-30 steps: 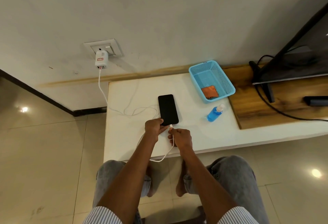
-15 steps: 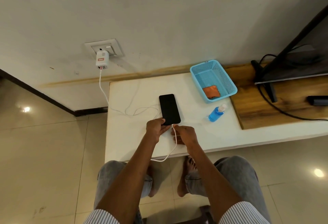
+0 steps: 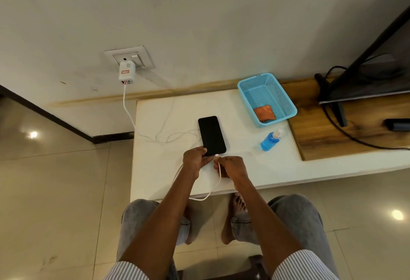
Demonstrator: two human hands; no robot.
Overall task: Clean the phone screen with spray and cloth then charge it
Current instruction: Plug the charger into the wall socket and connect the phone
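From my remote seat I see the black phone (image 3: 211, 135) lying face up near the middle of the white surface (image 3: 168, 113), my left hand (image 3: 196, 160) gripping its near-left corner with curled fingers while my right hand (image 3: 230, 166) pinches the white cable (image 3: 216, 182) right at the phone's near end. The cable loops over the surface's near edge and runs back along the left side to a white charger (image 3: 127, 73) in the wall socket (image 3: 133, 56). Well right of the phone, the blue spray bottle (image 3: 270, 140) stands near a blue basket (image 3: 286, 100) holding the orange cloth (image 3: 265, 113), beside a wooden board (image 3: 355, 128) under a dark screen (image 3: 372, 66).
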